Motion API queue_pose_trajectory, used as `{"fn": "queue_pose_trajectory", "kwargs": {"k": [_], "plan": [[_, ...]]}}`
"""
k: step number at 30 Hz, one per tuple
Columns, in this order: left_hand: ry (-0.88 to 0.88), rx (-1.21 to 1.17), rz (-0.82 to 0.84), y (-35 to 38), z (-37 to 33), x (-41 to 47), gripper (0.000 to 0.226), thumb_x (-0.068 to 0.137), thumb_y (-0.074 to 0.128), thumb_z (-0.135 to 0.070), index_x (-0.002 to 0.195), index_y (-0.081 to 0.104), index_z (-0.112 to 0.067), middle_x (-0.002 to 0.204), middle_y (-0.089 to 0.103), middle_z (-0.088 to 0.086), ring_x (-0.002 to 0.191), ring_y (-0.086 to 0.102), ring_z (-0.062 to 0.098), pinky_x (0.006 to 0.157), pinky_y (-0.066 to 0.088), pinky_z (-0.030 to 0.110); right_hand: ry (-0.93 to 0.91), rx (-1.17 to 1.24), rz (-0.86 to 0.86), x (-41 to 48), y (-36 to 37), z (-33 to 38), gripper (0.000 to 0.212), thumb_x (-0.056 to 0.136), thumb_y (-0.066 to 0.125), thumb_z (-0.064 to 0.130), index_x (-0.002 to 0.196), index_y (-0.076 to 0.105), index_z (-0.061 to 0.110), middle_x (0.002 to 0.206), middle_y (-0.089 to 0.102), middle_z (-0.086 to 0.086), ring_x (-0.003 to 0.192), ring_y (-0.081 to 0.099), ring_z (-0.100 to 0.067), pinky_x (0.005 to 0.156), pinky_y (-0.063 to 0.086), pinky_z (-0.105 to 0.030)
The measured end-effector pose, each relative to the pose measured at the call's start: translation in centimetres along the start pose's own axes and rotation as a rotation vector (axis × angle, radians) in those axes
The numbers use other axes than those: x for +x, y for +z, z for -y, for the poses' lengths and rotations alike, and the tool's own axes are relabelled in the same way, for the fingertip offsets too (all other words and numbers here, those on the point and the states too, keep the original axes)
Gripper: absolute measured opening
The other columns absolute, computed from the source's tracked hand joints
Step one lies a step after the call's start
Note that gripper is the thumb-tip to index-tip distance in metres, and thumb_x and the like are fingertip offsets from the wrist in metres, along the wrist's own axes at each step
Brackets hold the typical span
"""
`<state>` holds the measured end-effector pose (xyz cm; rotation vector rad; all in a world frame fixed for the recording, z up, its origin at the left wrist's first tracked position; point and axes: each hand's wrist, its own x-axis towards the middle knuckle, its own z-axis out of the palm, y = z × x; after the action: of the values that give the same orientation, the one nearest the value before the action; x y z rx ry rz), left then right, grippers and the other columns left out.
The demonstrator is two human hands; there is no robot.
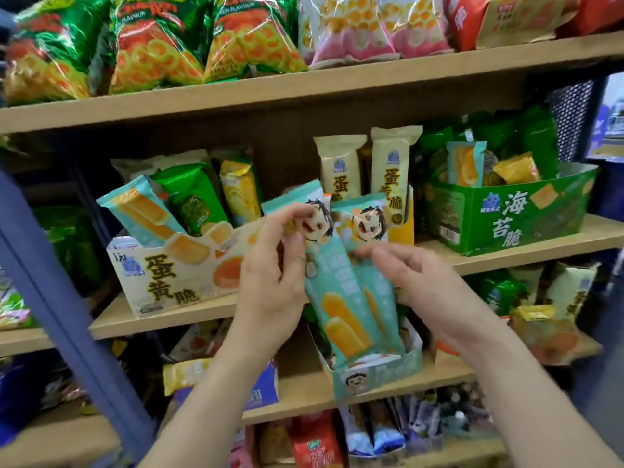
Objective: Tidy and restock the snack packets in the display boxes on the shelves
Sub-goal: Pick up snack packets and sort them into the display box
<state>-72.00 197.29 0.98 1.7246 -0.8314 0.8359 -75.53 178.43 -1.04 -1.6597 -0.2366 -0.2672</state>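
Two teal snack packets point(341, 298) with a cartoon child's face stand upright in a small teal display box point(378, 374) on the lower shelf. My left hand point(273, 278) pinches the top of the left packet, fingers curled round its edge. My right hand point(415, 282) grips the right packet from the side. To the left, on the middle shelf, a cream display box point(175, 275) holds a teal packet point(141, 214), a green packet point(194, 201) and a yellow one. Two cream packets point(368, 167) stand behind in an orange box.
A green display box point(499, 221) with mixed packets sits at the right of the middle shelf. The top shelf point(304, 86) carries large green and pink snack bags. A blue metal upright point(50, 295) runs down the left. More packets fill the bottom shelves.
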Motion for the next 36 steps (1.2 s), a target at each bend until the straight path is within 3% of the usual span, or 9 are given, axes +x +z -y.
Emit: {"fn": "queue_pose_trajectory", "kwargs": {"k": [5, 10, 15, 18, 23, 26, 30, 33, 36], "plan": [[-0.280, -0.273, -0.020, 2.4, 0.7, -2.2, 0.033, 0.099, 0.051, -0.009, 0.118, 0.049, -0.036, 0.104, 0.066, 0.000, 0.067, 0.062, 0.004, 0.060, 0.051, 0.023, 0.023, 0.006, -0.016, -1.5, 2.5, -1.9, 0.047, 0.077, 0.082, 0.020, 0.114, 0.061, 0.040, 0.118, 0.067, 0.008, 0.102, 0.069, -0.014, 0.089, 0.057, -0.038], [-0.413, -0.121, 0.023, 3.6, 0.8, -4.4, 0.036, 0.095, 0.058, -0.034, 0.127, 0.043, -0.036, 0.103, 0.061, -0.014, 0.078, 0.061, -0.002, 0.065, 0.048, 0.014, 0.046, 0.322, -0.194, -3.0, 4.0, -3.9, 0.058, 0.088, 0.064, -0.003, 0.128, 0.052, 0.037, 0.117, 0.069, 0.001, 0.101, 0.070, -0.019, 0.081, 0.058, -0.038], [-0.616, -0.038, 0.516, 5.6, 1.6, -8.6, 0.030, 0.095, 0.050, -0.049, 0.119, 0.058, -0.032, 0.104, 0.069, -0.013, 0.090, 0.066, 0.003, 0.083, 0.055, 0.037, 0.202, 0.498, -0.332, -5.0, 3.2, -6.5, 0.061, 0.096, 0.055, 0.002, 0.142, 0.038, 0.037, 0.109, 0.074, 0.001, 0.096, 0.072, -0.022, 0.079, 0.057, -0.043], [-0.681, -0.108, 0.543, 7.0, 2.7, -11.2, 0.032, 0.093, 0.058, -0.047, 0.119, 0.057, -0.028, 0.102, 0.069, -0.010, 0.085, 0.067, 0.001, 0.079, 0.058, 0.034, 0.340, 0.362, -0.217, -6.6, 1.9, -8.3, 0.034, 0.098, 0.055, 0.011, 0.129, 0.056, 0.025, 0.105, 0.075, 0.000, 0.094, 0.073, -0.021, 0.074, 0.058, -0.038], [-0.808, -0.334, 0.637, 9.3, 6.2, -13.4, 0.020, 0.096, 0.058, -0.036, 0.105, 0.067, -0.020, 0.095, 0.073, -0.004, 0.087, 0.069, 0.011, 0.071, 0.055, 0.029, 0.522, 0.283, -0.220, -7.3, -1.1, -11.9, 0.039, 0.092, 0.066, 0.018, 0.130, 0.056, 0.023, 0.107, 0.075, -0.005, 0.094, 0.072, -0.025, 0.074, 0.059, -0.040], [-0.707, 0.025, 0.589, 10.1, 9.8, -13.6, 0.015, 0.097, 0.055, -0.031, 0.095, 0.069, -0.025, 0.092, 0.068, -0.011, 0.089, 0.062, 0.007, 0.076, 0.048, 0.028, 0.671, 0.296, -0.307, -7.1, -2.0, -14.1, 0.031, 0.094, 0.064, 0.024, 0.122, 0.062, 0.010, 0.102, 0.075, -0.014, 0.093, 0.072, -0.032, 0.085, 0.057, -0.050], [-0.553, 0.471, 0.558, 10.7, 14.5, -13.3, 0.031, 0.093, 0.059, -0.030, 0.123, 0.058, -0.025, 0.116, 0.053, 0.001, 0.110, 0.051, 0.018, 0.090, 0.046, 0.032, 0.802, 0.376, -0.326, -7.1, -3.2, -15.5, 0.031, 0.095, 0.062, 0.029, 0.117, 0.062, 0.007, 0.098, 0.074, -0.021, 0.087, 0.072, -0.035, 0.074, 0.059, -0.045], [-0.434, 0.661, 0.622, 11.6, 15.4, -12.8, 0.043, 0.094, 0.056, -0.035, 0.135, 0.046, -0.024, 0.121, 0.047, 0.008, 0.119, 0.042, 0.027, 0.090, 0.047, 0.037, 0.727, 0.329, -0.279, -7.2, -3.2, -16.2, 0.027, 0.088, 0.070, 0.018, 0.115, 0.062, 0.019, 0.093, 0.076, -0.013, 0.073, 0.073, -0.026, 0.058, 0.057, -0.034], [-0.389, 0.840, 0.618, 12.6, 15.9, -11.3, 0.054, 0.093, 0.056, -0.042, 0.141, 0.036, -0.026, 0.135, 0.043, 0.012, 0.128, 0.039, 0.035, 0.096, 0.043, 0.045, 0.614, 0.058, -0.252, -6.9, -2.8, -16.5, 0.039, 0.083, 0.076, 0.010, 0.106, 0.057, 0.035, 0.097, 0.074, 0.003, 0.077, 0.073, -0.015, 0.058, 0.055, -0.024]]}}
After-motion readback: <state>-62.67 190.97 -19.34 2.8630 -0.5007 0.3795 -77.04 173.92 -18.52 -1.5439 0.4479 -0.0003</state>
